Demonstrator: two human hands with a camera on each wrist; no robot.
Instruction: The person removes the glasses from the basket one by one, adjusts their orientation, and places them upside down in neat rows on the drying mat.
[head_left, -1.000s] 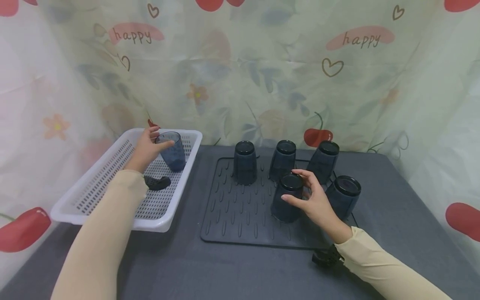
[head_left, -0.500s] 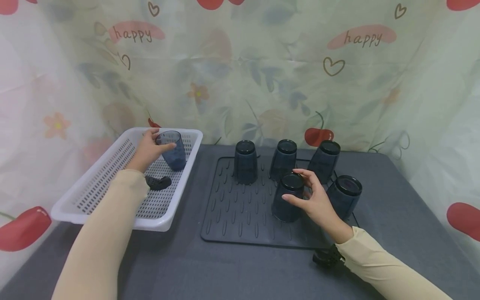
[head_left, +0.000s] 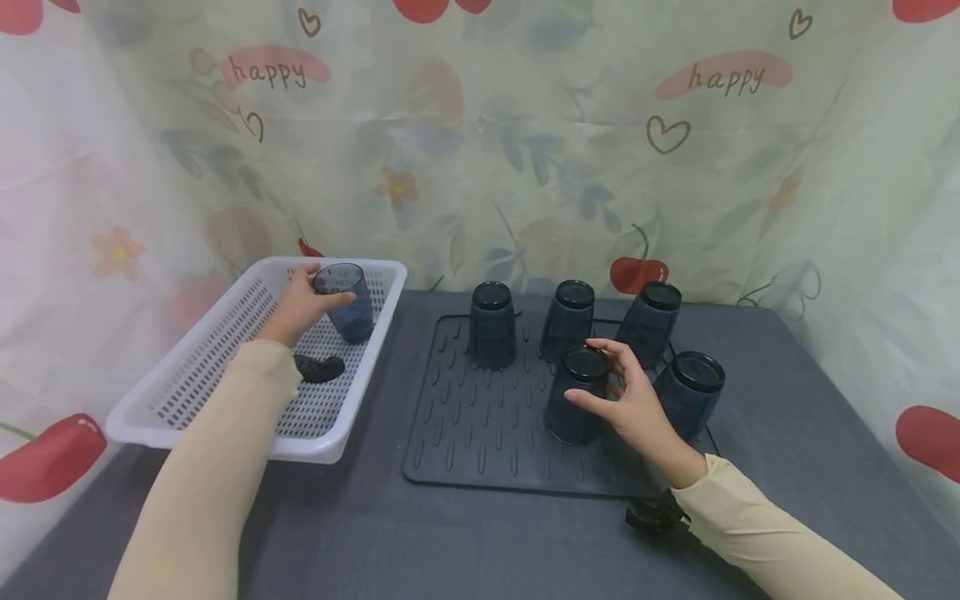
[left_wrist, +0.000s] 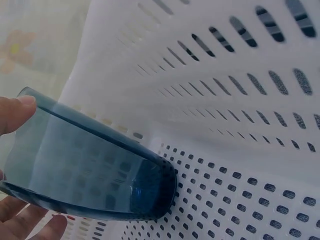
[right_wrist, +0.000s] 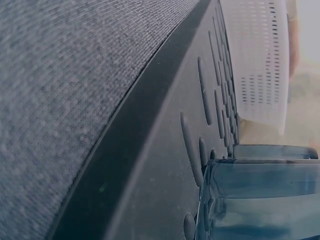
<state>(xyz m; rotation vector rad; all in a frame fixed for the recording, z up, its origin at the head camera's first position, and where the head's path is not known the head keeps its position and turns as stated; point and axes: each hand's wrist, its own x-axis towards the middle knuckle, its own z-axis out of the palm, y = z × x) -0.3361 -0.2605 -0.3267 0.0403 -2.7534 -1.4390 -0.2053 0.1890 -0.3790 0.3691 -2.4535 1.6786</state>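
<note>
My left hand (head_left: 296, 310) grips a blue see-through glass (head_left: 355, 315) near its rim, thumb on one side and fingers on the other. That glass stands mouth up inside the white basket (head_left: 307, 451), its base at the perforated floor in the left wrist view. On the dark drying mat (head_left: 472, 450), my right hand (head_left: 636, 410) holds an upside-down dark blue glass (head_left: 572, 410), with thumb and fingers around its upper part. The right wrist view shows a glass (right_wrist: 260, 185) mouth down on the ribbed mat, the right fingers out of sight.
Several more upside-down glasses stand about the mat: one at back left (head_left: 492, 329), another at back middle (head_left: 567, 321), and one close beside my right hand (head_left: 690, 396). A black wrist device (head_left: 654, 513) hangs under my right wrist. A printed curtain (head_left: 480, 167) closes off the back.
My left hand has sunk very slightly, its thumb a little lower across the glass in the basket. My right hand and the glasses on the mat stay where they were.
</note>
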